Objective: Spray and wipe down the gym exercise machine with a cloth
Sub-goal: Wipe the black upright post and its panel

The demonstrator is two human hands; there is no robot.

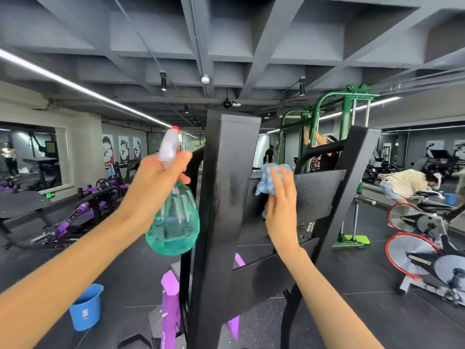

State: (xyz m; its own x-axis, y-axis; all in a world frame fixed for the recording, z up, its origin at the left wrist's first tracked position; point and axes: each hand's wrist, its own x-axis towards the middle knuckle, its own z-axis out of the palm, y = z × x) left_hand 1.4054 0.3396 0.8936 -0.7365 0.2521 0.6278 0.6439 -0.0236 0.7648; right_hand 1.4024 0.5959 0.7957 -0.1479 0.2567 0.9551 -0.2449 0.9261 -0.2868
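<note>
Two grips at work: our left grip (156, 187) wraps the spray bottle (173, 222) beside the black machine frame (226, 197), our right grip (281, 207) presses the blue cloth (270, 178) flat-fingered on its plate (319, 195), where we judge unpinched cloth could slide off and drop.

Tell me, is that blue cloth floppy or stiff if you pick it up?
Probably floppy: the cloth bunches and folds under the right hand pressing it on the black machine. Likely light too, since flat fingers alone hold it there.
</note>
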